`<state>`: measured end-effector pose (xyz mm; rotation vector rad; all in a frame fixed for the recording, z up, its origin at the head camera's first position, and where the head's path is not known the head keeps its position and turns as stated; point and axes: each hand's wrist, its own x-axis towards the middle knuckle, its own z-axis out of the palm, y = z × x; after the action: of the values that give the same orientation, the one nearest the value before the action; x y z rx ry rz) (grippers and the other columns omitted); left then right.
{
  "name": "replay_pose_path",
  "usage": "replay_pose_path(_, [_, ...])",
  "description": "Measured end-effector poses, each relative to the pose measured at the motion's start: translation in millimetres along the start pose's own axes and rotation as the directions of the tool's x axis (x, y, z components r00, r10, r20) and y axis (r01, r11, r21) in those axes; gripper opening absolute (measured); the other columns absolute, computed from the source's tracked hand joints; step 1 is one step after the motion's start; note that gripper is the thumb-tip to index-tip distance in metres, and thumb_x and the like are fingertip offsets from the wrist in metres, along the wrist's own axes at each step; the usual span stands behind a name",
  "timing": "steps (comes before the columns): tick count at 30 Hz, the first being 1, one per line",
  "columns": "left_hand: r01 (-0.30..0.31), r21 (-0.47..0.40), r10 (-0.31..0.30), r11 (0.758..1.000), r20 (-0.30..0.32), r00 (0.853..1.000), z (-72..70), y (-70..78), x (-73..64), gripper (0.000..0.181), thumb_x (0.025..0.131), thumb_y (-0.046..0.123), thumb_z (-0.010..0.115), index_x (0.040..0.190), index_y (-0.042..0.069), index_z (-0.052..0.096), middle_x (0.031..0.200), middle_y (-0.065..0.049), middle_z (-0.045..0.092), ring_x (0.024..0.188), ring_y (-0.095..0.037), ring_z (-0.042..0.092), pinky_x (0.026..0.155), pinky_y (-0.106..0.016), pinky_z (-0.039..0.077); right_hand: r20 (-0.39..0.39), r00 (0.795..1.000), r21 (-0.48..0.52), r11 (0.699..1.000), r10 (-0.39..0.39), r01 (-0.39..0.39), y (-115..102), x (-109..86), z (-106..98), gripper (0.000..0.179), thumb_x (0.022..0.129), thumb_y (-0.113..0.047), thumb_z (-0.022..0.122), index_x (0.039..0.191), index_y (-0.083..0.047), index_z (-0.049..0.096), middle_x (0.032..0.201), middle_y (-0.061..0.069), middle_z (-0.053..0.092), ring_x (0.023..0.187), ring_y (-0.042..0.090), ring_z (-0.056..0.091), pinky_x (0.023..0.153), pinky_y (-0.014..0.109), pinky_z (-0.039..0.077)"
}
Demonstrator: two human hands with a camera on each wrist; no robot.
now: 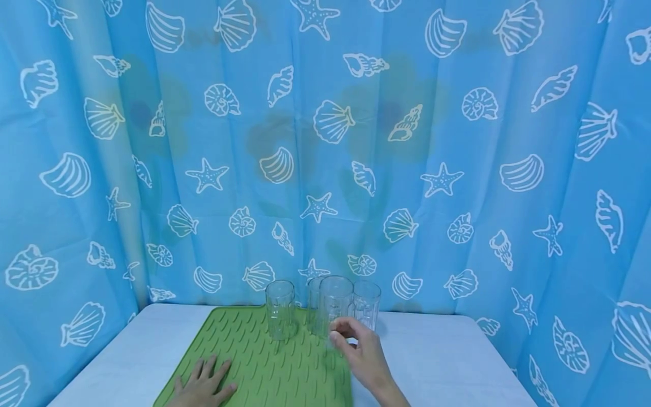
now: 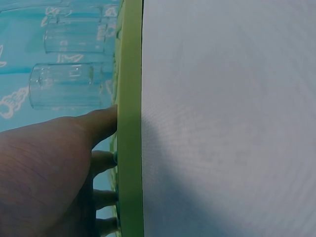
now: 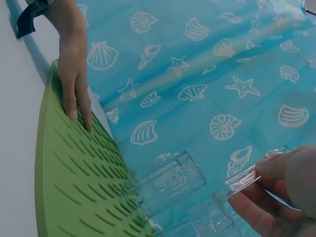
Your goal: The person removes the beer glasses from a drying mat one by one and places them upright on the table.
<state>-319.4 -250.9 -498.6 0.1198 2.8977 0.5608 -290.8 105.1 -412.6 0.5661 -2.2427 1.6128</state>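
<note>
The left hand [image 1: 203,387], nearest my camera, lies with its fingers spread on a ribbed green rubber-looking mat [image 1: 269,376], which I judge steadies it on the white table [image 1: 437,367]. Past it, toward the mat's right side, the right hand [image 1: 365,355] has its grip pinching a clear cylindrical drinking glass [image 1: 337,291] between thumb and fingers; I take the side hold as sparing the rim. The glass looks raised above the mat to me, though its foot is hard to make out. Farther back, a clear left glass [image 1: 280,308] stands upright on the mat, a clear middle glass [image 1: 312,305] is partly hidden behind the held one, and a clear right glass [image 1: 369,302] has footing I cannot tell. A blue curtain printed with white seashells [image 1: 452,147] surrounds everything, likely screening the background.
</note>
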Motion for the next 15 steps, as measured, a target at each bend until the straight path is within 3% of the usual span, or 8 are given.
replay_pose_path(4, [0.002, 0.005, -0.002, 1.0, -0.008, 1.0, -1.0, 2.2, -0.4, 0.091, 0.085, 0.076, 0.048, 0.148, 0.01, 0.044, 0.153, -0.03, 0.03, 0.139, -0.062, 0.017, 0.102, -0.095, 0.0, -0.009, 1.0, -0.011, 1.0, 0.002, -0.002, 2.6, 2.0, -0.7, 0.013, 0.095, -0.024, 0.067, 0.102, -0.013, 0.067, 0.095, 0.004, 0.071, 0.084, 0.007, 0.069, 0.068, 0.021, 0.07])
replay_pose_path(15, [-0.007, -0.023, 0.007, 1.0, 0.0, 1.0, 0.3, -1.3, 0.5, 0.092, 0.085, 0.076, 0.047, 0.148, 0.009, 0.042, 0.153, -0.031, 0.028, 0.139, -0.062, 0.016, 0.102, -0.094, -0.005, 0.021, 1.0, 0.007, 1.0, 0.003, -0.003, 5.8, 2.1, 0.8, 0.009, 0.095, -0.022, 0.066, 0.101, -0.015, 0.066, 0.094, 0.004, 0.07, 0.083, 0.007, 0.068, 0.071, 0.02, 0.069])
